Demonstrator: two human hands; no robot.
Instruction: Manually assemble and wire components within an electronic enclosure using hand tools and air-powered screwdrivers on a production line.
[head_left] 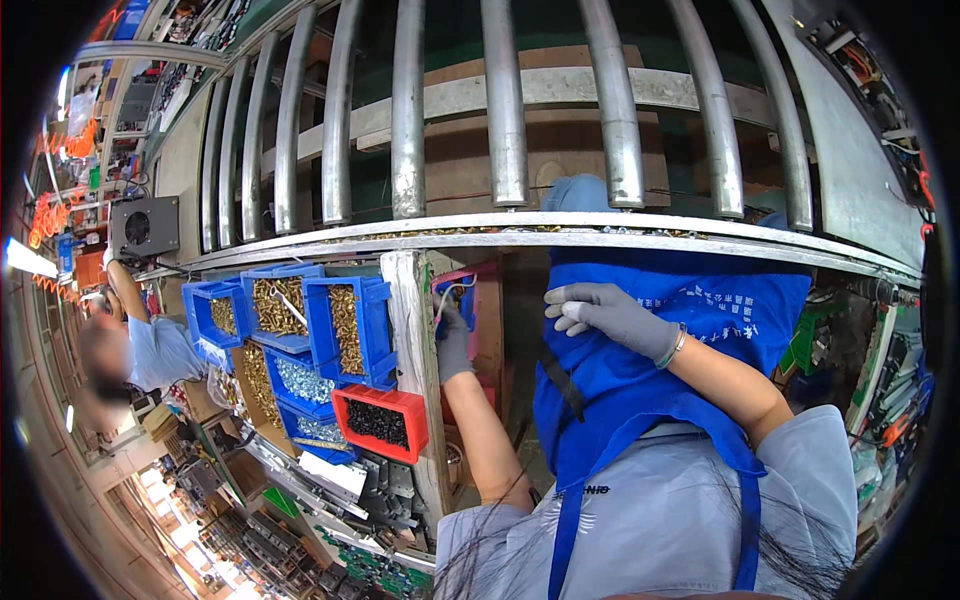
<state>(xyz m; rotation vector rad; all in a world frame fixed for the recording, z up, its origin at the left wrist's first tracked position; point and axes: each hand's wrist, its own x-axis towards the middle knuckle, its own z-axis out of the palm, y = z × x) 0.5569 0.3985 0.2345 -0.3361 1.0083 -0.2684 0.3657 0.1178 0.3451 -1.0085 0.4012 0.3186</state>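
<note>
My left hand [454,343], in a grey glove, reaches down beside a pale wooden post [408,330]. It is next to a pink bin [488,325], where a thin pink loop shows near the fingertips. Shadow hides most of its fingers, so I cannot tell what it holds, if anything. My right hand [612,318], also in a grey glove, rests in front of the blue apron [660,395]. Its fingers stretch to the left, slightly bent and partly apart, with nothing visible in them.
Left of the post stand blue bins [375,290] of brass-coloured and silvery fasteners. A red bin [422,425] holds small black parts; a wrench [290,308] lies on one brass load. A roller conveyor [508,110] with a metal rail [480,237] spans the far side. Another person [160,350] is at far left.
</note>
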